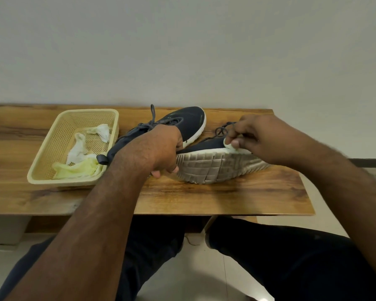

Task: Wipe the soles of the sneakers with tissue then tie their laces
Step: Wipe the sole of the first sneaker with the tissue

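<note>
Two dark blue sneakers with white soles lie on the wooden table (226, 196). The near sneaker (213, 168) is tipped on its side, its grimy sole facing me. My left hand (165, 148) grips its heel end. My right hand (258, 140) pinches a small wad of white tissue (231, 146) against the upper edge of that sole, near the toe end. The far sneaker (182, 120) rests behind my left hand, toe pointing right and away, its grey laces loose. The near sneaker's laces (223, 130) curl loose just left of my right fingers.
A cream plastic basket (52, 170) stands on the table's left part and holds several crumpled used tissues (78, 168). A plain wall rises behind the table. The table's right edge is just beyond my right hand. My legs in dark trousers are below the front edge.
</note>
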